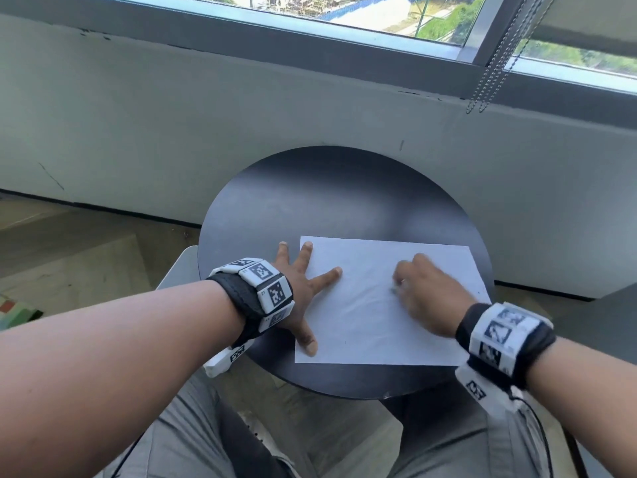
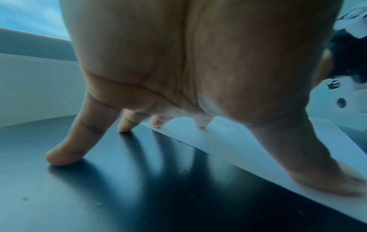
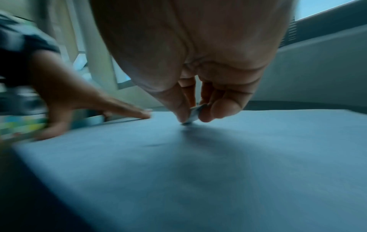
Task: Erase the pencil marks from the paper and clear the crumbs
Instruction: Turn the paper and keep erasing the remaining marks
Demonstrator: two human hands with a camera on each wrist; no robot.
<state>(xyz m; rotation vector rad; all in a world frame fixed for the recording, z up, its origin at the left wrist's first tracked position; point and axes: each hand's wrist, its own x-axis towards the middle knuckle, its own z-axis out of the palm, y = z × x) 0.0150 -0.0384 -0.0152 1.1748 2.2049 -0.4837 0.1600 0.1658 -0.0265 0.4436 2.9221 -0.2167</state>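
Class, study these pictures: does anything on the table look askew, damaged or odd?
The paper hangs slightly over the round table's right edge and looks faintly rippled in the middle. The left hand presses its left edge flat; the right hand pinches a small eraser. Otherwise nothing stands out.

A white sheet of paper (image 1: 372, 326) is laid flat, long side across, on the near half of the round black tabletop (image 1: 331, 194). A small pale eraser (image 3: 193, 116) is stood on end upon it, tip touching.
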